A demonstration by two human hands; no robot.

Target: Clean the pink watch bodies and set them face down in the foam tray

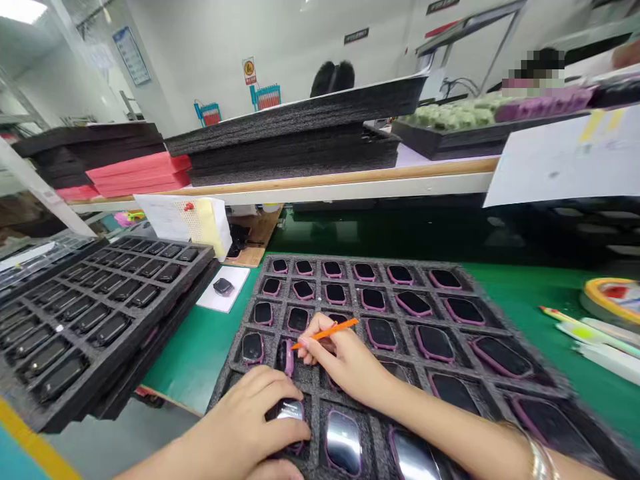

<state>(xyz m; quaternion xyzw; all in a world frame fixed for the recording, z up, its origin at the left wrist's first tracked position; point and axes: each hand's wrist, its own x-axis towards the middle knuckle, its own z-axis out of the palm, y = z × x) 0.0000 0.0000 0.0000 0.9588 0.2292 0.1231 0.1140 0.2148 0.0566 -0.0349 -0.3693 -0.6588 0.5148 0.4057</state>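
Observation:
My right hand (pixel 337 357) pinches a thin orange pointed stick (pixel 327 331), slanting down to the left. Its tip is at a purple-framed watch case (pixel 289 358) that stands on edge in a compartment of the dark foam tray (pixel 367 417). My left hand (pixel 250 417) lies over the tray's near left part with fingers spread, touching a purple-framed watch (pixel 291 412) that they partly cover. Other watches with dark faces and purple frames, such as the shiny one (pixel 343 443), fill compartments around my hands. My right forearm hides part of the tray.
At left stands a stack of foam trays (pixel 165 293) with black watches. A black watch (pixel 223 287) rests on a white pad (pixel 237 277). Tape (pixel 613 300) and pens (pixel 600 340) lie right. A shelf edge (pixel 320 190) crosses above the green mat; a person (pixel 540 70) is behind.

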